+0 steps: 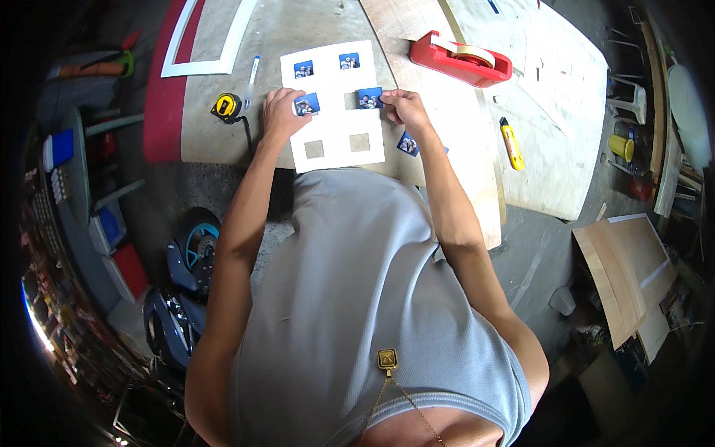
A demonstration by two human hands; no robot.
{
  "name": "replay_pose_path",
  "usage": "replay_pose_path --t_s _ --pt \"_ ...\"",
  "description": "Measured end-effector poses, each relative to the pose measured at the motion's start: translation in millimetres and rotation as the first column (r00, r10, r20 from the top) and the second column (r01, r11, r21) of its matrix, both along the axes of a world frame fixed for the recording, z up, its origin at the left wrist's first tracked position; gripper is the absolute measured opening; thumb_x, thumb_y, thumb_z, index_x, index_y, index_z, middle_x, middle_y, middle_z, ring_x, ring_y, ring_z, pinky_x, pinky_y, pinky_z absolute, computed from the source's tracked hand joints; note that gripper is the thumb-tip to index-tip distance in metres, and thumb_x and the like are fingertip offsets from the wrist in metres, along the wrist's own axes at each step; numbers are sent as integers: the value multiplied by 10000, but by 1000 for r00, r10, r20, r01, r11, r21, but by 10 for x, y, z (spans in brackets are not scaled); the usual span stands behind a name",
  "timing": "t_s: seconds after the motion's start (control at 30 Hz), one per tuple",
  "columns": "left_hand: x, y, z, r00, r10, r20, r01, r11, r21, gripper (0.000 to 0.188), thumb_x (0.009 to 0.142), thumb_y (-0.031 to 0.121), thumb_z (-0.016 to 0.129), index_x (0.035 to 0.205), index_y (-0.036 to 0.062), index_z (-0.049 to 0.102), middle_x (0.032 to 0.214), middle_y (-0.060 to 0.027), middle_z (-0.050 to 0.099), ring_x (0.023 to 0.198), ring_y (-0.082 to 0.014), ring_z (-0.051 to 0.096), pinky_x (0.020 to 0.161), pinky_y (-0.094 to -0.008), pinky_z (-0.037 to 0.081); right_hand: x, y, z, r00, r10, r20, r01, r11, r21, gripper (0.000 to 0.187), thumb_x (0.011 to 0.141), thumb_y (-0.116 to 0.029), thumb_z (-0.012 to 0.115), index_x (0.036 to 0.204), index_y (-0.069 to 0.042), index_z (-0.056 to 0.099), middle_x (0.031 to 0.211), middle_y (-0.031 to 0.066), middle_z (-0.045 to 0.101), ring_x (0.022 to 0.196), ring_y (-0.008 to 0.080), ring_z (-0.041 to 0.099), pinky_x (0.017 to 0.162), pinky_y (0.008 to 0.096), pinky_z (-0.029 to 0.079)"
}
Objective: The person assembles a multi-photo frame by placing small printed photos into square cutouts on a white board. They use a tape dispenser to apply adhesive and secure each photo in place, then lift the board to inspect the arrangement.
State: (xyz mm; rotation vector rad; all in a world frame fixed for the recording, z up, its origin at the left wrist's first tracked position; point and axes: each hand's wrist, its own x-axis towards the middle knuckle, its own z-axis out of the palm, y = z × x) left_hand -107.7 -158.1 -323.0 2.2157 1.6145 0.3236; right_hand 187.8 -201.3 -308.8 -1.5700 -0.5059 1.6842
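Note:
A white photo mount (333,123) with rows of square windows lies on the table in front of me. Small blue-backed photos fill its top left (303,69), top right (349,61) and middle left windows. The two lowest openings show bare wood. My left hand (283,113) lies flat on the mount's left edge, fingers stretched beside the middle left photo (306,103). Between the thumb and fingers of my right hand (407,109) is another photo (369,98), held by its right edge and partly covering the middle right window. More photos (408,144) lie partly under my right forearm.
A red tape dispenser (462,59) stands at the far right, a yellow utility knife (512,143) nearer. On the left are a tape measure (226,108), a pen (255,70) and a white frame (199,71). The table's front edge (216,162) runs close to my body.

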Motion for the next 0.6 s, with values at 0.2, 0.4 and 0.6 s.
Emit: replay_pose_path --t_s 0.2,0.4,0.6 --pt "70 53 62 998 -24 -60 21 999 -42 474 612 219 811 1073 157 719 1137 -28 628 1145 -254 504 1017 -392 381 -174 172 -102 996 84 38 -84 996 -12 54 878 -37 644 833 -20 618 634 11 571 474 80 474 420 242 320" --pt "25 -1 64 999 -6 -44 4 999 -35 470 597 199 813 1057 162 724 1141 -42 616 1137 -264 510 1007 -400 396 -184 132 -86 997 70 20 -70 997 -19 43 870 -48 652 864 -7 638 654 18 593 481 81 475 435 243 340" --pt "-242 -262 -88 957 208 202 -157 958 -241 461 529 205 848 975 134 755 1144 -136 603 1111 -280 566 916 -382 493 -171 -103 -80 987 -7 161 5 1000 11 85 844 -68 653 881 0 687 710 24 637 575 91 531 536 261 418"
